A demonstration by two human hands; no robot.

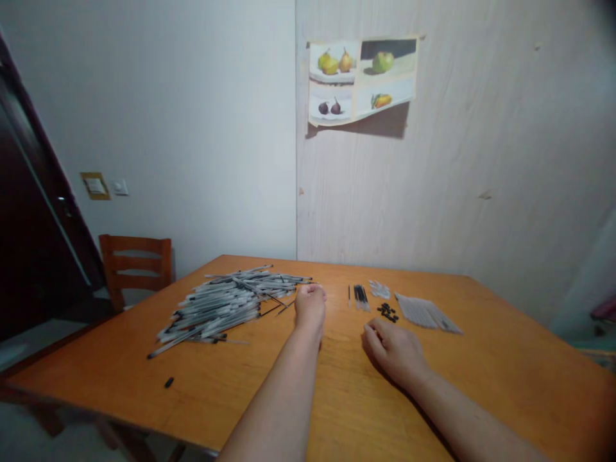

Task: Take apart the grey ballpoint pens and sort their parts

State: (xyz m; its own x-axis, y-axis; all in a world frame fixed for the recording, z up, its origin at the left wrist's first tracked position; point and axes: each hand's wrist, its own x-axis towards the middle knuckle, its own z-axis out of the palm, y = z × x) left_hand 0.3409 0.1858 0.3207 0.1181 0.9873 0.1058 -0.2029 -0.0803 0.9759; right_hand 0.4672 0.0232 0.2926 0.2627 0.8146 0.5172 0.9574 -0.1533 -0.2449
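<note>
My left hand (310, 303) is closed at the right end of a large pile of pens (226, 301) with clear barrels. Its fingertips point away from me, and whatever they hold, if anything, is hidden. My right hand (397, 350) rests on the table with its fingers curled; I cannot see inside them. Just beyond it lies a cluster of small black caps (387, 312). Several dark-and-clear refills (360, 298) lie side by side between the hands, farther back. Small clear pieces (380, 289) sit behind the caps. To their right is a neat row of clear tubes (426, 313).
The wooden table (346, 398) reaches to the wall. One black cap (169, 382) lies alone near the front left edge. A few loose dark refills (274, 307) stick out of the pile toward my left hand. A wooden chair (137, 264) stands at the far left.
</note>
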